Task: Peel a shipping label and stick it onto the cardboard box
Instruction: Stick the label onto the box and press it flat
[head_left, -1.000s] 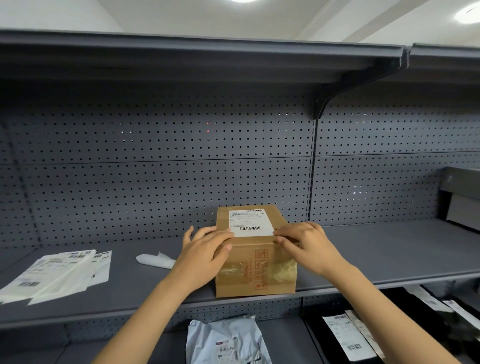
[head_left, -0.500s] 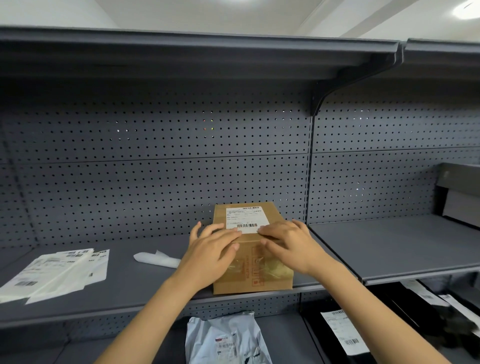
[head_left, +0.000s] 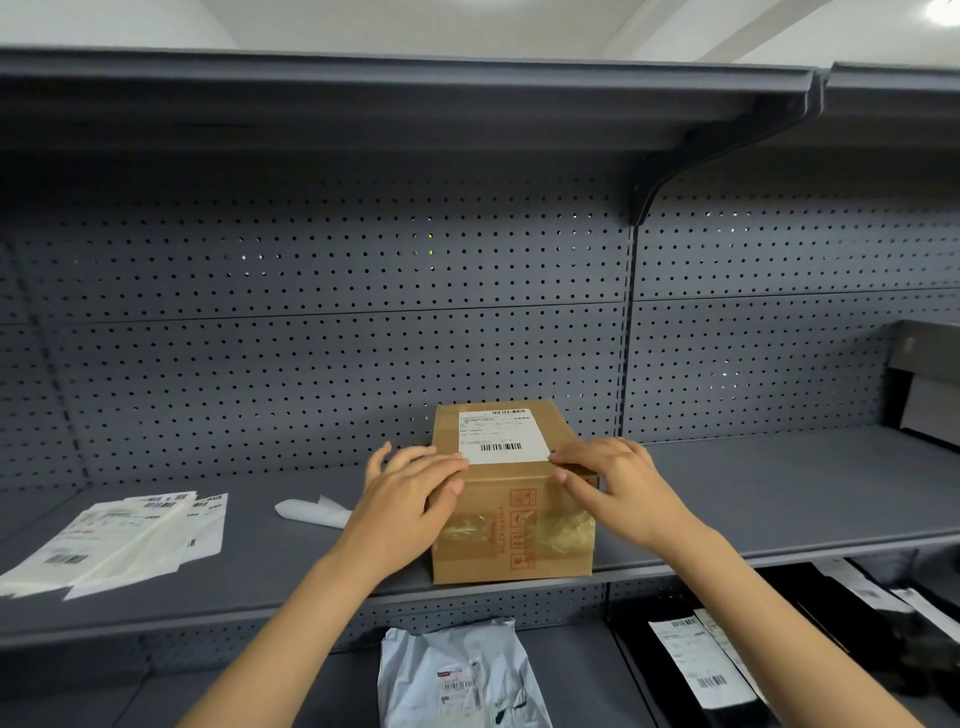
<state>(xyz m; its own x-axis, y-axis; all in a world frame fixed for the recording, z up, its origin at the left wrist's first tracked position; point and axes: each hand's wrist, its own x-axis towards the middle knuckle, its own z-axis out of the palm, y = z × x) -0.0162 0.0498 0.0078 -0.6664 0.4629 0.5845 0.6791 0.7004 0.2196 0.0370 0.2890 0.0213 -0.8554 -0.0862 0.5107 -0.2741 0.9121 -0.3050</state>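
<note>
A brown cardboard box (head_left: 511, 540) stands on the grey shelf (head_left: 779, 499), its front taped and printed in red. A white shipping label (head_left: 501, 435) with barcodes lies flat on the box's top. My left hand (head_left: 410, 499) rests against the box's left top edge, fingertips touching the label's near left corner. My right hand (head_left: 618, 488) lies on the box's right top edge, fingers pressing the label's near right corner. Neither hand holds anything.
A stack of label sheets (head_left: 119, 540) lies at the shelf's left. A crumpled white backing paper (head_left: 311, 512) sits left of the box. On the lower shelf are a grey mailer bag (head_left: 457, 675) and dark parcels with labels (head_left: 691, 660). Pegboard wall behind.
My hands slid apart slightly along the label's near edge, my right hand moving to the right corner. The box and label stay in place.
</note>
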